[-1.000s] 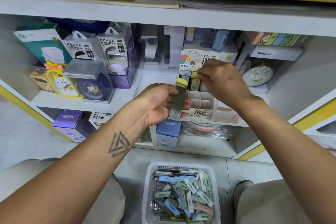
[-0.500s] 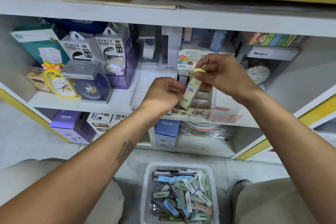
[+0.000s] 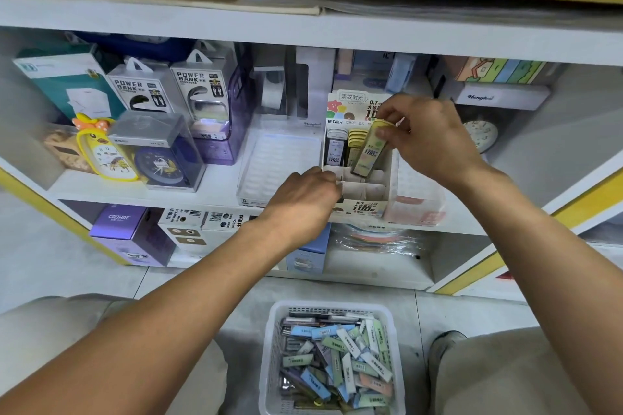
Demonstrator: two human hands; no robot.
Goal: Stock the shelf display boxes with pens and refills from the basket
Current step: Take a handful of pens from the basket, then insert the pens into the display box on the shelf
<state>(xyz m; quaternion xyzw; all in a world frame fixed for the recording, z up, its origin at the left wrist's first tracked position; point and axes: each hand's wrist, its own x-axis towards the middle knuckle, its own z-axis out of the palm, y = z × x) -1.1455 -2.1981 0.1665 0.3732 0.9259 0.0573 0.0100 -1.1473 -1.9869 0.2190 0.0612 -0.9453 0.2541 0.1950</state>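
- R hand (image 3: 428,138): grip pinches a yellow-capped refill case (image 3: 369,149) near its top w/ thumb + fingers; case tilted, lower end inside a rear compartment of the display box (image 3: 362,205).
- L hand (image 3: 300,202): fingers curled at the box's front-left corner, touching it; can't tell if the grip clasps the edge or just rests there.
- Display box: white cardboard w/ dividers, on the middle shelf (image 3: 215,185); a black case and several yellow-capped ones stand in the back row, front cells look bare.
- Basket (image 3: 273,357): white plastic, on the floor between the knees, holding loose refill cases in blue, green, white, pink.
- Left on the shelf: power bank packs (image 3: 199,94), yellow duck clock (image 3: 101,152).
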